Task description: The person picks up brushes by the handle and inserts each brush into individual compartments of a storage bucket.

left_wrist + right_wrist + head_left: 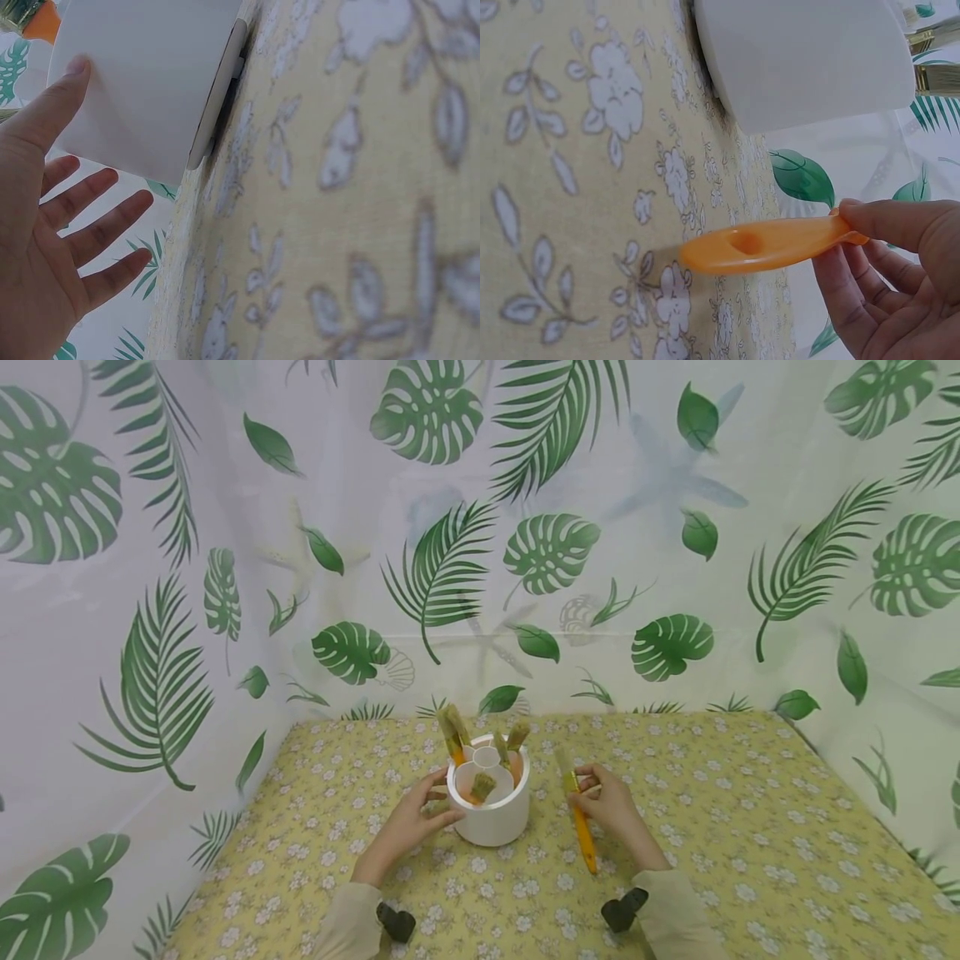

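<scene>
A round white holder (491,822) with inner compartments stands on the table, several paintbrushes (451,735) upright in it, bristles up. My left hand (415,814) is at its left side, thumb and fingers spread and relaxed against the wall. In the left wrist view the thumb (64,94) lies on the white wall. To the right of the holder, my right hand (606,802) pinches a paintbrush by its orange handle (582,835) between thumb and fingers. Its bristles point up and away, and in the right wrist view the handle end (742,244) hangs toward the tablecloth.
A yellow floral tablecloth (750,827) covers the table. White curtains (585,685) printed with green leaves rise behind it and along both sides. A black wrist device (396,922) sits at each cuff.
</scene>
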Tool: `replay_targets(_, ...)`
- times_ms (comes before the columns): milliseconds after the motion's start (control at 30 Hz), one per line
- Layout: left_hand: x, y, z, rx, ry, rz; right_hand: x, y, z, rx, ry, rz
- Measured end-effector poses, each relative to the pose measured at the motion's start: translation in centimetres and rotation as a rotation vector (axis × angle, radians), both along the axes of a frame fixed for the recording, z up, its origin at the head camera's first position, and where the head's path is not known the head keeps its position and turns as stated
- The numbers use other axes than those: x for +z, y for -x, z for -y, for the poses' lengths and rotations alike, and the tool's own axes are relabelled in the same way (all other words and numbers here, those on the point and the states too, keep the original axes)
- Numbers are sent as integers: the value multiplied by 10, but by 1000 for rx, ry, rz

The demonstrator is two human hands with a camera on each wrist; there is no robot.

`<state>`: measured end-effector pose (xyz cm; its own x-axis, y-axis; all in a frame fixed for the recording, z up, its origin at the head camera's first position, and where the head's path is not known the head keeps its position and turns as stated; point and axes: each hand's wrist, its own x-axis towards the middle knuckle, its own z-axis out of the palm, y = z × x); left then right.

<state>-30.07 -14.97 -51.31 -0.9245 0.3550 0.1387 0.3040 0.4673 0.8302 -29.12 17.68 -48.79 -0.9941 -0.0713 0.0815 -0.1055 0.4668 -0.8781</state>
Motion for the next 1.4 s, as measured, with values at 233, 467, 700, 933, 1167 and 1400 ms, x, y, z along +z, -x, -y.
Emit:
replay_targets(233, 2, -3, 1, -18, -9, -2, 1, 0, 2, -11, -41, -46)
replay_targets(467, 13, -10, -3, -14, -21, 8, 7, 0, 5, -4, -15, -59)
replay_targets(700, 12, -8, -3, -12, 8, -2, 12, -1, 7, -9, 9, -69)
replay_targets(933, 0, -1, 1, -3, 25, 5, 21, -4, 10, -26, 12, -72)
replay_targets(1167, 1, -2, 0, -14, -6, -7, 25, -6, 9, -24, 26, -94)
replay_targets(1400, 2, -2, 0, -17, -12, -11, 27, -4, 9, -38, 32, -93)
